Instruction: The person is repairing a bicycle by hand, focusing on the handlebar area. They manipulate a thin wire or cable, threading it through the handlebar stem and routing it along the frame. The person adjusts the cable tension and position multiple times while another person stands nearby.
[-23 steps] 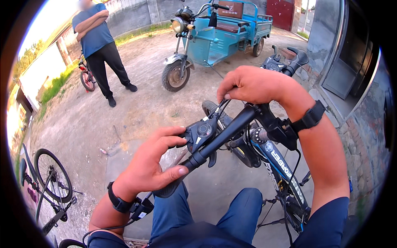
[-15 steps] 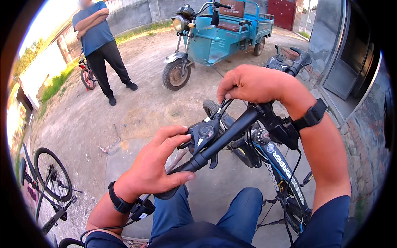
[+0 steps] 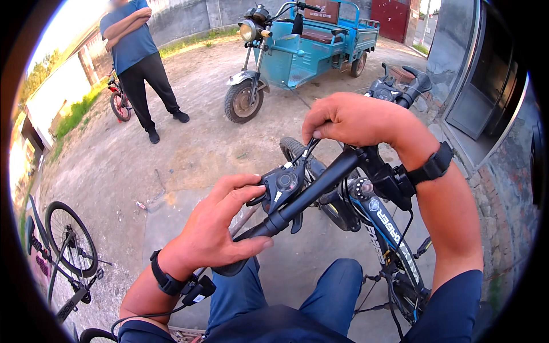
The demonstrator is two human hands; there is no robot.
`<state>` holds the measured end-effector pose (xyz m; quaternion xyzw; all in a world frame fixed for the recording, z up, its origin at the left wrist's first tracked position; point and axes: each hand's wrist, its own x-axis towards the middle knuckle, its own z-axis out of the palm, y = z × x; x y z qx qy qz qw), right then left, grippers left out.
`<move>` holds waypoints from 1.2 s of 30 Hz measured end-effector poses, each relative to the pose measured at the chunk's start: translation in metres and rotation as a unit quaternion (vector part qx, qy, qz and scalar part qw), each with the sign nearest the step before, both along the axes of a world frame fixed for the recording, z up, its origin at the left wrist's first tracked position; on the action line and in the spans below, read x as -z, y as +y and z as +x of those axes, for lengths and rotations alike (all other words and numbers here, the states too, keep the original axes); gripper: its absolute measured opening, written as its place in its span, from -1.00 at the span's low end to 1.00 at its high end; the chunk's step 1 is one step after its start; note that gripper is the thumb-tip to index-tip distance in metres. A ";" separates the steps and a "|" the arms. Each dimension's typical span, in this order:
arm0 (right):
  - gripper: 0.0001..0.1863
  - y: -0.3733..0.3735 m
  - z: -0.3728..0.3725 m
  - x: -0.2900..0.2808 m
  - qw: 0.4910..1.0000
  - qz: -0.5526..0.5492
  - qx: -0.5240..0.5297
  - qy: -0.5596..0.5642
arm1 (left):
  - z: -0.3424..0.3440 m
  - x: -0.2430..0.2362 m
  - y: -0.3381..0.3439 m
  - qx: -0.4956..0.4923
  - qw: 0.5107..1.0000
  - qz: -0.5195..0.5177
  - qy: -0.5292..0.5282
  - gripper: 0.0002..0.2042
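A bicycle's black handlebar (image 3: 311, 191) runs slantwise across the middle in front of me. Over its near-left end lies my left hand (image 3: 214, 220), fingertips on the brake lever beside the round-faced shifter (image 3: 285, 180) and thumb across the grip. My right hand (image 3: 357, 117) reaches over the bar from the right. Its thumb and fingers pinch a thin black cable (image 3: 310, 146) ahead of the bar; the exact contact is partly hidden by the fingers. Under the bar, the black, white and blue frame (image 3: 389, 228) slopes toward the lower right. The front tyre (image 3: 290, 150) shows beyond the bar.
A blue cargo tricycle (image 3: 303, 57) stands at the back. To its left a person (image 3: 134, 51) stands with folded arms, a small red bicycle (image 3: 119, 103) behind. Another bicycle (image 3: 71, 240) is at the lower left. On the right is a doorway (image 3: 483, 86) in a grey wall.
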<state>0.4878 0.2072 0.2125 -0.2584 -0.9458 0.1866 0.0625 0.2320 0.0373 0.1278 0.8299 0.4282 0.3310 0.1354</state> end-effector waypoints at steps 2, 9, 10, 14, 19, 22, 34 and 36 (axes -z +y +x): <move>-0.83 -0.007 0.000 -0.006 0.999 -0.015 0.038 -0.033 | 0.000 0.002 0.001 -0.002 1.000 0.000 -0.003 -0.29; -0.79 -0.012 0.010 -0.006 0.999 0.004 0.037 0.009 | 0.000 0.003 0.002 0.000 1.000 0.018 0.009 -0.30; -0.78 -0.011 0.012 -0.006 0.999 0.013 0.041 0.019 | 0.000 0.003 0.001 0.000 1.000 0.022 0.010 -0.30; -0.76 -0.009 0.015 -0.007 0.997 0.023 0.064 0.047 | 0.000 0.003 0.001 -0.005 1.000 0.025 0.011 -0.30; -0.75 0.001 0.023 -0.013 0.993 0.018 0.096 0.067 | 0.000 0.003 0.001 -0.001 1.000 0.025 0.006 -0.30; -0.76 0.002 0.023 -0.011 0.993 0.073 0.087 0.041 | 0.000 0.004 0.001 -0.005 1.000 0.024 0.006 -0.30; -0.82 0.002 0.009 -0.011 0.991 0.096 0.078 -0.057 | -0.001 0.005 0.001 -0.002 1.000 0.017 -0.012 -0.31; -0.82 -0.001 0.010 -0.013 0.991 0.082 0.092 -0.045 | -0.001 0.006 0.002 0.002 1.000 0.021 -0.019 -0.31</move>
